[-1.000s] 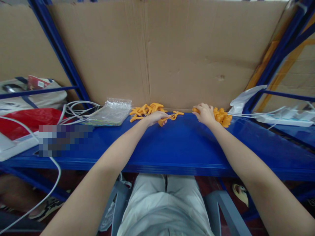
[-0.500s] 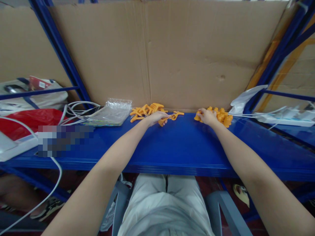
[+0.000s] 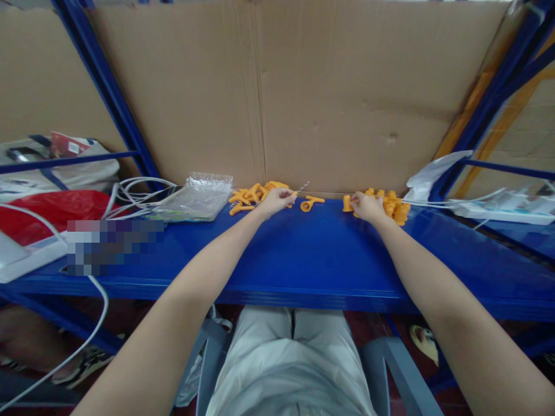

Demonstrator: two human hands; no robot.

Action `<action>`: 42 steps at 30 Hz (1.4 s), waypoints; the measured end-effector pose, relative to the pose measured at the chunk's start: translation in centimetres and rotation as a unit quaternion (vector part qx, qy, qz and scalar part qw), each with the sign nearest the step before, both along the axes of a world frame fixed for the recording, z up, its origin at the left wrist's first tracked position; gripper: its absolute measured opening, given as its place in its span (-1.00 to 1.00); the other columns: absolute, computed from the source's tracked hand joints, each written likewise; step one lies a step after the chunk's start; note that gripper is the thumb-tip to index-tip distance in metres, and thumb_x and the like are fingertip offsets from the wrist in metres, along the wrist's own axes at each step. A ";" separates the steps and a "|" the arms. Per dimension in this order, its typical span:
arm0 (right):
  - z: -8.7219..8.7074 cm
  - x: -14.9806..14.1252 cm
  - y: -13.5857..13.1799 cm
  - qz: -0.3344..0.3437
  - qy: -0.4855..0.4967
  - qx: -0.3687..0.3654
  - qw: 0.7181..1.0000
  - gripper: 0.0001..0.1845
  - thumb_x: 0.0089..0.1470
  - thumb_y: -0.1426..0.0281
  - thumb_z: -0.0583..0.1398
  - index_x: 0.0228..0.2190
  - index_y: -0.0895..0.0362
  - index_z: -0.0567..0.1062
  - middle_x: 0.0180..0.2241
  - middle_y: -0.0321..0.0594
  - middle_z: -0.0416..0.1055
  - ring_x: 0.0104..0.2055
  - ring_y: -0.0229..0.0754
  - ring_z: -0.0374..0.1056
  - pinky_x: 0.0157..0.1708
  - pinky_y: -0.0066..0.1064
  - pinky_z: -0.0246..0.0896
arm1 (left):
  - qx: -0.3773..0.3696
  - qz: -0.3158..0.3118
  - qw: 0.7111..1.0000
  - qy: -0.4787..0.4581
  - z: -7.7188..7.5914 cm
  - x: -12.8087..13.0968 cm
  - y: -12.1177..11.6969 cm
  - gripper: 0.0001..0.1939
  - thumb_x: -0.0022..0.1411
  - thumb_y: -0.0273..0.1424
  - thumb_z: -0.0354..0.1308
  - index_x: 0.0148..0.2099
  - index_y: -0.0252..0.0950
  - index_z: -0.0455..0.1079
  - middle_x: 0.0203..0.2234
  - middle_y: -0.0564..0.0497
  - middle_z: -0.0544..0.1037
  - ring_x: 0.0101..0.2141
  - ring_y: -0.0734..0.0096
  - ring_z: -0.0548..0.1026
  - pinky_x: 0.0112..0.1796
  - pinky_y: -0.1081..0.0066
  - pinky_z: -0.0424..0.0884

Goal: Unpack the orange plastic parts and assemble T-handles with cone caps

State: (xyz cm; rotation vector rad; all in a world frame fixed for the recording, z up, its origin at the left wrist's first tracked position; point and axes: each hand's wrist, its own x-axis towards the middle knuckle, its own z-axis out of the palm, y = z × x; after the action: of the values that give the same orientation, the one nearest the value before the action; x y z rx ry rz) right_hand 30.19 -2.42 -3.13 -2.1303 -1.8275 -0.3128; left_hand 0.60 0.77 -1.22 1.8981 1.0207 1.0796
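Corkscrew is pinched in the fingertips of the left hand, over the back part of the table, its metal spiral sticking out up and to the right, with just a bit of orange showing at the fingers. An orange T-shaped piece lies on the blue table just right of that hand, ring end toward the front. Left of it there's a messy orange pile, some metal spirals poking out, partly behind the hand.

Over on the right, the right hand has its fingers bent down at the near-left side of a bunch of stubby orange pieces. One upright orange piece is right by the fingertips, but I honestly can't tell if they're gripping anything.

Further out, clear plastic bags sit left of the messy pile, then white cables and something red. Big cardboard sheet stands behind it all, and a white power strip is off to the far right.
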 end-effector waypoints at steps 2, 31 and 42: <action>-0.1 -0.2 -0.1 -0.004 -0.007 -0.005 1.000 -0.51 0.26 0.41 0.02 0.16 0.19 0.43 0.01 0.17 0.53 0.12 0.24 0.39 0.12 0.13 0.04 | 0.044 0.026 0.999 0.006 0.1 0.1 0.3 -0.97 0.23 -0.49 0.23 -0.30 -0.35 0.47 -0.45 0.05 0.56 -0.38 0.51 0.49 -0.28 0.51 0.42; -1.0 -1.2 0.2 -0.007 -0.179 0.067 0.981 -0.59 0.20 0.53 -0.01 -0.02 0.21 0.50 -0.06 0.09 0.53 0.04 0.12 0.38 0.22 0.31 -0.19 | 0.123 0.270 0.917 0.265 -1.4 -4.3 2.2 -0.47 0.40 -0.31 -0.01 0.37 -0.22 0.25 0.18 -0.21 0.50 0.23 -0.01 0.38 0.22 0.04 0.25; -1.3 -1.9 0.6 0.004 -0.191 0.079 0.978 -0.58 0.14 0.53 0.01 -0.06 0.24 0.55 -0.10 0.10 0.50 0.03 0.16 0.34 0.24 0.44 -0.26 | 0.059 0.234 0.880 0.408 -2.0 -4.0 2.1 -0.31 0.45 -0.18 -0.16 0.51 -0.33 -0.08 0.47 -0.25 -0.10 0.45 -0.01 -0.15 0.35 -0.17 -0.12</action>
State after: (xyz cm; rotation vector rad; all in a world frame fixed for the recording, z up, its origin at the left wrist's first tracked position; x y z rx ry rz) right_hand 28.26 -1.83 -4.46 -2.0578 -1.9294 -0.8877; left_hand -3.41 2.90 -3.19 2.3273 2.0010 0.5447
